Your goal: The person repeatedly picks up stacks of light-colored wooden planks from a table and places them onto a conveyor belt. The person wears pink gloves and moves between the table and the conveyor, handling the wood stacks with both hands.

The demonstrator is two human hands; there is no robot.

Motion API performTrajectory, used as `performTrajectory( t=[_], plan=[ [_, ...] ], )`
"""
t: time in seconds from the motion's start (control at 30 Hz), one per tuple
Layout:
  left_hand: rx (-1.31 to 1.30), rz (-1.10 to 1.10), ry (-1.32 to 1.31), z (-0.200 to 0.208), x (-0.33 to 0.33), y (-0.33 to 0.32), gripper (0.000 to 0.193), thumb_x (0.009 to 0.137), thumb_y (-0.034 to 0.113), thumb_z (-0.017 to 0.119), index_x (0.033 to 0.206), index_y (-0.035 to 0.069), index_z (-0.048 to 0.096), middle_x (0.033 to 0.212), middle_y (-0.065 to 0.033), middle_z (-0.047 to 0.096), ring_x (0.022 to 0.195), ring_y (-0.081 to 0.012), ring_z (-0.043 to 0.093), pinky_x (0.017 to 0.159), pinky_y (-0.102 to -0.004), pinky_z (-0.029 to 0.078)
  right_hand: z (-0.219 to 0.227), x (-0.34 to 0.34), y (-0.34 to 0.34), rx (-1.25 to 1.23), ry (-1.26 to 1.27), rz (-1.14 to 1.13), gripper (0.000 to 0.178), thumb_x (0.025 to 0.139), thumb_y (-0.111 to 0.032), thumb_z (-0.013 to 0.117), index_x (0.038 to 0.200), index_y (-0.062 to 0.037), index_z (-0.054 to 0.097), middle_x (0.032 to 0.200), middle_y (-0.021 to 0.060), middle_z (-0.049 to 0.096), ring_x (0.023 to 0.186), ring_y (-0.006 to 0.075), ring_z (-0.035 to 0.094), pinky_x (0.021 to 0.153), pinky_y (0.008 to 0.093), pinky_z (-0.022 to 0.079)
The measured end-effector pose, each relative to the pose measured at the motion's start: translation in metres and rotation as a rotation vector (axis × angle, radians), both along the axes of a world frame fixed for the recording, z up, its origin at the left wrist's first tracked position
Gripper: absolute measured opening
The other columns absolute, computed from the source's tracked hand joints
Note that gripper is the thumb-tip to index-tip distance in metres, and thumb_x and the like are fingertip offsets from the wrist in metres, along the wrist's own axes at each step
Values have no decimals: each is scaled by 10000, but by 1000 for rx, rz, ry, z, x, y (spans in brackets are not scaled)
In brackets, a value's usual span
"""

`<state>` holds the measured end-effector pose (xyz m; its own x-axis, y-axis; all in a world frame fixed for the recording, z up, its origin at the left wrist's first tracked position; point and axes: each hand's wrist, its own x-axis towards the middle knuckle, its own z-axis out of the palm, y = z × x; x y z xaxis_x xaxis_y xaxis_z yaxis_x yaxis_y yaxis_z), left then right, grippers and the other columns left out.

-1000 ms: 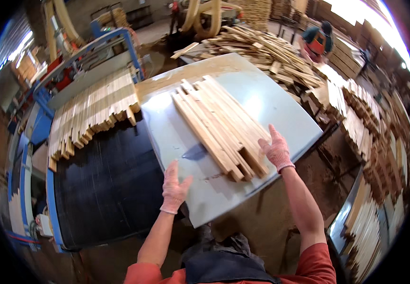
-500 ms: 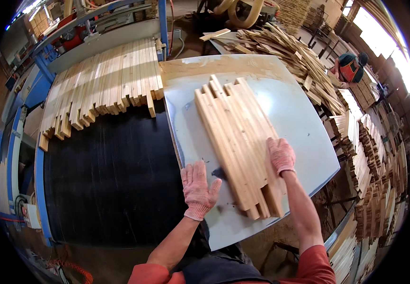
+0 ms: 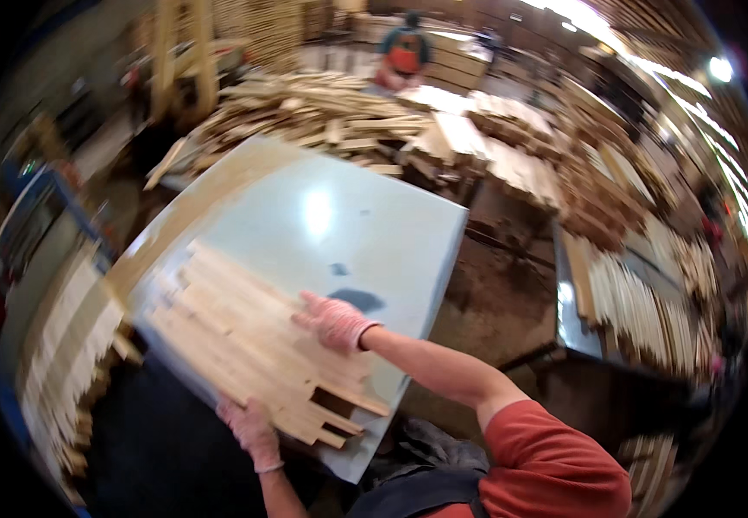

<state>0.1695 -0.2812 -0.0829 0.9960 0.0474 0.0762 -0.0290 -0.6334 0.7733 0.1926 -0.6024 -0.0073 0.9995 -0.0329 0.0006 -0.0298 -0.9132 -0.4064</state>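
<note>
A bundle of pale wooden strips (image 3: 244, 332) lies side by side on a light grey-blue metal tabletop (image 3: 391, 216), their ends uneven. My left hand (image 3: 253, 433), in a pinkish knit glove, touches the bundle's near left edge with its fingers apart. On the other side my right hand (image 3: 337, 321), gloved alike, reaches over the right edge of the strips, its fingers stretched out. Neither hand is wrapped round a strip. The picture is slightly smeared by motion.
More strips lie in a row (image 3: 67, 345) at left, above a black belt (image 3: 158, 432). A heap of loose wood strips (image 3: 305, 108) is behind the tabletop. Stacked strips (image 3: 641, 293) stand on a bench at right. Another person (image 3: 404, 56) works at the back.
The view has swung to the right. The strip bundle has shifted toward the tabletop's left side. My left hand has come to its left edge; my right hand remains at its right side, fingers now stretched.
</note>
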Motion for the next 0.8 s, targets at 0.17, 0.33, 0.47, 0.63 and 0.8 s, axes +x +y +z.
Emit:
performTrajectory(
  t=[0.17,0.33,0.47,0.63,0.8],
  plan=[
    [-565,-116,-188,63,-30,-15,789,1103,382,508,1690,-50,205,1747,-262,244,1612,-368,255,1309,-450,231,26,-115,-37,830,-195,-457,642,1060,-345,642,1601,-45,469,1441,194,671,1330,289,629,1122,367,495],
    [-764,-499,-214,109,-72,-92,805,1079,496,517,1597,-106,385,1602,-298,476,1502,-389,453,1275,-506,301,-34,-298,-114,923,-397,-876,653,1038,-420,652,1508,20,546,1273,147,740,1186,239,684,1034,345,517],
    [-737,-962,115,138,-154,-223,671,990,428,690,1404,-97,632,1350,-214,701,1297,-307,633,1175,-433,443,-195,-480,-158,630,-224,-1090,295,1031,-308,648,1128,-29,649,956,78,680,893,220,657,799,381,550],
    [-466,-1177,864,77,-233,-372,487,1011,147,686,1436,-83,620,1324,-165,721,1234,-221,657,1068,-300,496,-257,-652,-149,1270,-83,-1668,336,1024,-372,617,923,-51,610,805,56,642,741,224,652,724,391,532],
    [-81,-1270,767,-125,-241,-446,443,979,157,686,1355,-77,688,1205,-134,755,1099,-173,680,989,-337,534,-264,-729,-150,1655,-412,-1865,244,1014,-296,629,862,-113,575,743,15,582,602,144,546,559,347,457]
  ],
)
